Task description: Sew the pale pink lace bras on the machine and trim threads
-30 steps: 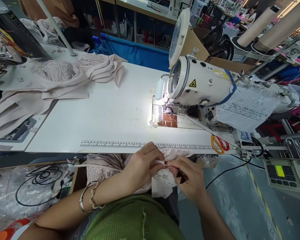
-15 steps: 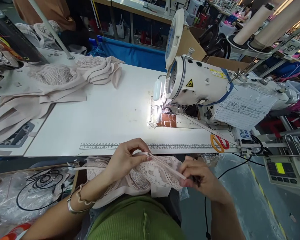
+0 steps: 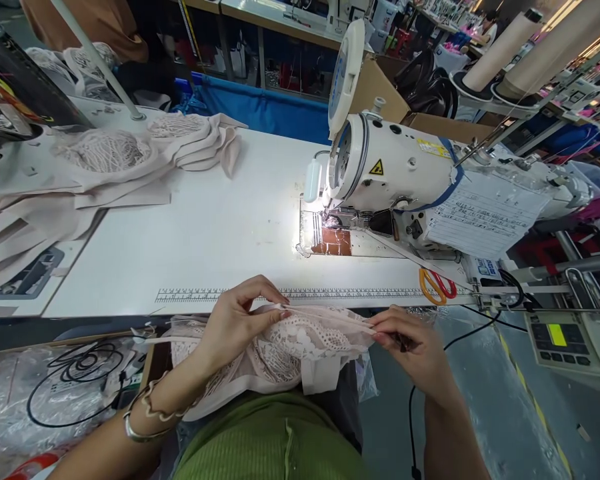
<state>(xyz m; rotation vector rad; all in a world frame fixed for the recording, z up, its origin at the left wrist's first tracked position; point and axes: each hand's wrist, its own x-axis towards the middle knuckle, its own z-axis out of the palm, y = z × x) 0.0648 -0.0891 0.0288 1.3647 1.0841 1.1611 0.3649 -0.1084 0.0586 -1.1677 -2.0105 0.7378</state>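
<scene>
A pale pink lace garment (image 3: 285,350) lies bunched in my lap at the table's near edge. My left hand (image 3: 235,320) pinches its upper edge, a narrow strap or band (image 3: 325,317), at the left end. My right hand (image 3: 413,347) pinches the same band at its right end, so it runs taut between both hands. A small dark tool shows between the fingers of my right hand. A white sewing machine (image 3: 395,173) stands on the table beyond my hands, its lamp lighting the needle plate (image 3: 330,237).
Orange-handled scissors (image 3: 436,283) lie by the printed ruler (image 3: 280,294) along the white table (image 3: 205,233). A heap of pink lace pieces (image 3: 130,157) sits at the far left. A control panel (image 3: 563,340) hangs at the right; black cables (image 3: 75,373) lie lower left.
My hands, close together a second ago, have drawn apart, stretching the band between them. The right end of the band has lifted, so it now runs nearly level.
</scene>
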